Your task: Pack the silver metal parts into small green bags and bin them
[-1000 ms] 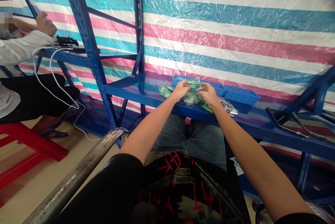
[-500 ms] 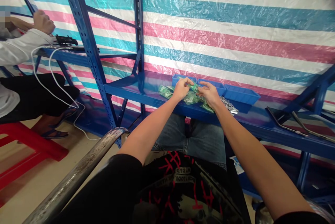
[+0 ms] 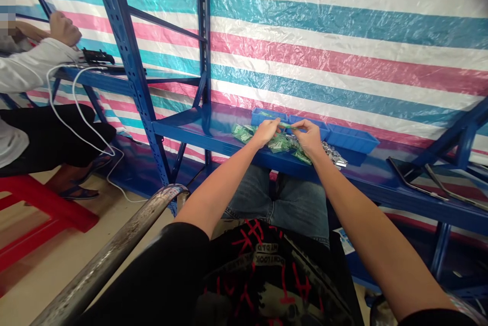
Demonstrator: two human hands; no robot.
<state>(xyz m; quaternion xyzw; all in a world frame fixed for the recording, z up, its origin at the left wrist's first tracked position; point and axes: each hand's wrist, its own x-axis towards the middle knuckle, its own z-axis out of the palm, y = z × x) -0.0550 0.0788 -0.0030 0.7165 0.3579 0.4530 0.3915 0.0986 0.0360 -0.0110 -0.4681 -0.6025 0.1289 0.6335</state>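
Note:
Between my two hands a small green packet is stretched out above the shelf. My left hand pinches its left end, and my right hand pinches the right end. Green packets lie in a loose pile under and beside my hands, partly covered by them. To the right of my right hand sits a heap of small silvery pieces, too small to name exactly. Directly behind my hands stand blue bins in a row; green shows inside the left one.
The blue metal shelf runs across, with an upright post on the left. Two thin dark frames lie at the right. A metal tube passes by my left arm. At far left a person's hand is near white cables.
The green packet has turned from showing its face to lying nearly edge-on between my fingers. My left hand has shifted slightly down, its fingers now closed around the packet's end.

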